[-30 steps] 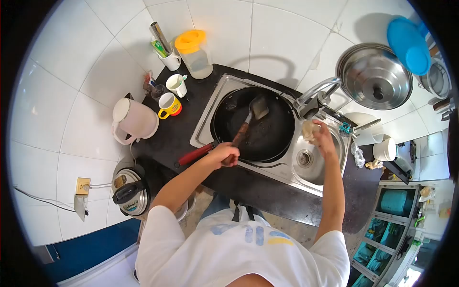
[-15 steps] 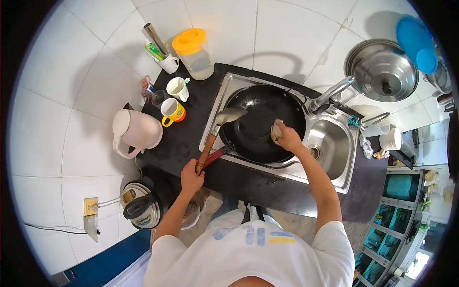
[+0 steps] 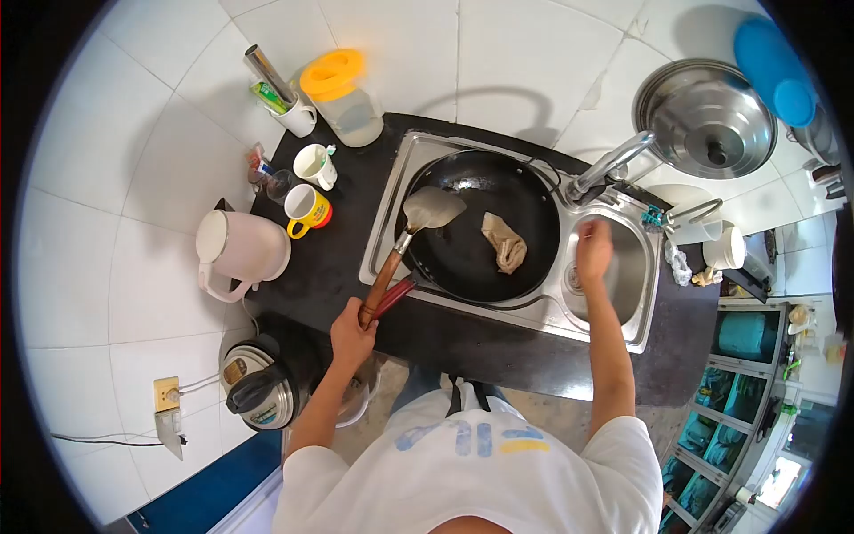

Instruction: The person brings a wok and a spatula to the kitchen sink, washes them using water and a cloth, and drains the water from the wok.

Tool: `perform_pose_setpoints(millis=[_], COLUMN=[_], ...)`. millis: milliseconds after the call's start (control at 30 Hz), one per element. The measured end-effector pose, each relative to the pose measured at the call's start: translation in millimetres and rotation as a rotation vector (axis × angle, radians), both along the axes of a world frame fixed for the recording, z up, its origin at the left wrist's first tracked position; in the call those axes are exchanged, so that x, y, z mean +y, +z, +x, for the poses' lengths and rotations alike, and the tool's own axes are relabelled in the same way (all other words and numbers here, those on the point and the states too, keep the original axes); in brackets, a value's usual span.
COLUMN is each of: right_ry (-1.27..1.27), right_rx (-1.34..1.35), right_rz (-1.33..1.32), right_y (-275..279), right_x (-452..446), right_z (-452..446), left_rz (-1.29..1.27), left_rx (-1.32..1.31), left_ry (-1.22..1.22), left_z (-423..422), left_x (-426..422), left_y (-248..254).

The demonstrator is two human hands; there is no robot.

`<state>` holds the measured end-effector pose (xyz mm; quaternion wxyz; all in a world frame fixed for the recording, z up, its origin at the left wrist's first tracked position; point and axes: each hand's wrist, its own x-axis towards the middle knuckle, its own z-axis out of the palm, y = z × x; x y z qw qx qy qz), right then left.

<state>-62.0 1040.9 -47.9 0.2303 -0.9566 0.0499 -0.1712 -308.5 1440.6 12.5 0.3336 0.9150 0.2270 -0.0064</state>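
My left hand (image 3: 354,331) is closed round the wooden handle of a metal spatula (image 3: 432,209), whose blade lies over the left rim of a black wok (image 3: 458,267). The wok's red handle (image 3: 394,297) runs close beside the spatula handle, next to my left hand. A crumpled beige cloth (image 3: 504,242) lies inside the wok, touched by neither hand. Over the small sink basin (image 3: 627,267), to the right of the wok, is my right hand (image 3: 593,249); its fingers are blurred and foreshortened.
A faucet (image 3: 614,166) stands behind the basin. Two mugs, a yellow-lidded pitcher (image 3: 347,102) and a pink kettle (image 3: 245,249) stand on the left. A steel lid (image 3: 707,116) hangs at the upper right. An electric cooker (image 3: 258,383) is at lower left.
My right hand has let go of the cloth in the wok and moved right over the basin. Earlier, my left hand moved left with the spatula, from the wok's middle to its left rim.
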Motion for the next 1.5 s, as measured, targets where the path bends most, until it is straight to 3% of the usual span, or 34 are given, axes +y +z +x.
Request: perform_pose_setpoints(millis=[33, 67, 167, 200, 333, 467, 967, 1067, 1167, 1200, 1367, 1400, 1500], right_ry=[-0.085, -0.151, 0.096, 0.193, 0.120, 0.250, 0.214, 0.146, 0.535, 0.601, 0.455, 0.529, 0.864], right_rx=[-0.113, -0.162, -0.332, -0.274, 0.167, -0.066, 0.112, -0.028, 0.070, 0.082, 0.569, 0.362, 0.345], right_rz=[0.046, -0.107, -0.295, -0.295, -0.152, -0.406, -0.432, -0.511, -0.237, -0.288, -0.341, -0.349, -0.476], right_y=[13.7, 20.6, 42.7, 36.7, 37.8, -6.3, 6.1, 4.6, -7.4, -18.9, -30.2, -75.6, -97.9], right_x=[-11.6, -26.3, -46.2, -50.1, -41.7, -56.3, -43.6, -25.7, 19.6, 40.6, 120.7, 122.3, 126.3], right_z=[4.5, 15.9, 39.2, 44.9, 35.4, 22.2, 1.5, -15.0, -39.4, -44.8, -32.6, -29.5, -19.0], left_rz=[0.013, 0.028, 0.044, 0.045, 0.066, 0.072, 0.084, 0.115, 0.141, 0.151, 0.151, 0.150, 0.134], left_rx=[-0.018, -0.037, -0.058, -0.058, -0.063, -0.100, -0.153, -0.192, -0.200, -0.192, -0.194, -0.195, -0.181], left_ry=[-0.007, -0.013, -0.008, 0.001, 0.008, 0.001, -0.044, -0.082, -0.087, -0.084, -0.066, -0.060, -0.038], left_z=[-0.3, -0.8, -0.6, -1.4, -2.9, -4.5, -5.5, -6.4, -5.6, -6.5, -6.6, -5.1, -3.1], left_x=[-2.0, -4.0, -12.8, -15.0, -17.6, -17.6, -17.1, -13.6, -14.7, -14.9, -17.1, -16.3, -15.6], left_y=[0.9, 1.5, 2.7, 2.9, 0.0, -4.5, -6.7, -12.7, -15.5, -15.3, -15.9, -16.3, -12.4])
